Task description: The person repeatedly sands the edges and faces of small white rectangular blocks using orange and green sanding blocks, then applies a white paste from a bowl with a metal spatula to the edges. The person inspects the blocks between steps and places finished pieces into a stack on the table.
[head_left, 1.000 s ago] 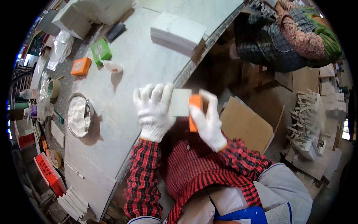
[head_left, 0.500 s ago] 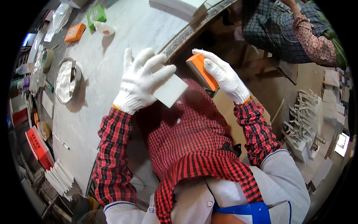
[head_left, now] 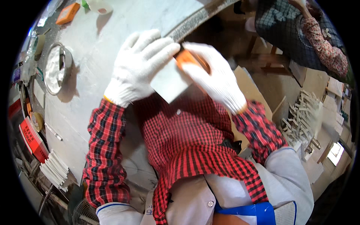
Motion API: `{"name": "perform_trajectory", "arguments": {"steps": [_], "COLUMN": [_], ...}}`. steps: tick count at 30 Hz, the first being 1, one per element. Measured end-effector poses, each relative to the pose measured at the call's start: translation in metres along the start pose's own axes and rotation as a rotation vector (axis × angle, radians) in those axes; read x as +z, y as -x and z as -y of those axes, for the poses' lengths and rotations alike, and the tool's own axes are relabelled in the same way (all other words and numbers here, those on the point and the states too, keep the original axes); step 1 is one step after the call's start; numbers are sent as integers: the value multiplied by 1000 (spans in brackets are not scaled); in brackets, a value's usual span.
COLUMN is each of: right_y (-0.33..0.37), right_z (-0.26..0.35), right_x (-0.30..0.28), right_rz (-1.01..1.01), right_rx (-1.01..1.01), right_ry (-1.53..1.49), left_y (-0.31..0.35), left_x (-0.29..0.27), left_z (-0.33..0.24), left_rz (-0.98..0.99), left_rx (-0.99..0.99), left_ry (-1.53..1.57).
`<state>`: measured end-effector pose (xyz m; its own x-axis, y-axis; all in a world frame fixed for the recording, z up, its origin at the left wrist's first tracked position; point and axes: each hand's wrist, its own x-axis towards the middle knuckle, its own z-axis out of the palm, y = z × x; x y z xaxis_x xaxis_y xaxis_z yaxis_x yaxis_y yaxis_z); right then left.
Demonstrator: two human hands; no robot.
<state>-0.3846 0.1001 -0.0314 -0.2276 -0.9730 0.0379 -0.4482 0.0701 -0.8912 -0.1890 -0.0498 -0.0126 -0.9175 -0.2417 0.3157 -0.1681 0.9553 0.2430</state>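
Note:
My left hand [head_left: 137, 69], in a white knit glove, grips a flat, pale square tile [head_left: 170, 83] in front of my checked apron, by the table edge. The left fingers lie along the tile's far-left side, and the part under them is hidden. My right hand [head_left: 219, 80], gloved too and slightly blurred, is closed around an orange block [head_left: 186, 58] with a dark face, which looks like a sanding block. The block meets or overlaps the tile's right upper edge; exact contact is hard to tell.
On the white table [head_left: 90, 123] stand a metal bowl [head_left: 67, 65] of white material, an orange box [head_left: 68, 14] and a white bottle [head_left: 99, 6]. A red box [head_left: 33, 139] and white strips [head_left: 55, 170] lie left. A co-worker [head_left: 288, 33] sits far right, beyond piled white pieces [head_left: 300, 116].
My right hand has brought the orange block leftward to the tile's edge. The left hand and tile have shifted slightly, and the whole view has moved a little.

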Motion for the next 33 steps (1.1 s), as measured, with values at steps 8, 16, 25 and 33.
{"name": "perform_trajectory", "arguments": {"steps": [8, 16, 25, 33], "right_y": [13, 25, 32, 16], "right_z": [7, -4, -69, -29], "right_x": [1, 2, -23, -11], "right_rz": [-47, -72, -50, 22], "right_rx": [33, 9, 216, 261], "right_ry": [-24, -27, 352, -268], "left_y": [2, -1, -3, -2], "left_x": [5, 6, 0, 0], "left_z": [8, 5, -2, 1], "left_rz": [7, 11, 51, 108], "left_rx": [24, 29, -21, -29], "left_ry": [-27, -4, 20, -48]}}
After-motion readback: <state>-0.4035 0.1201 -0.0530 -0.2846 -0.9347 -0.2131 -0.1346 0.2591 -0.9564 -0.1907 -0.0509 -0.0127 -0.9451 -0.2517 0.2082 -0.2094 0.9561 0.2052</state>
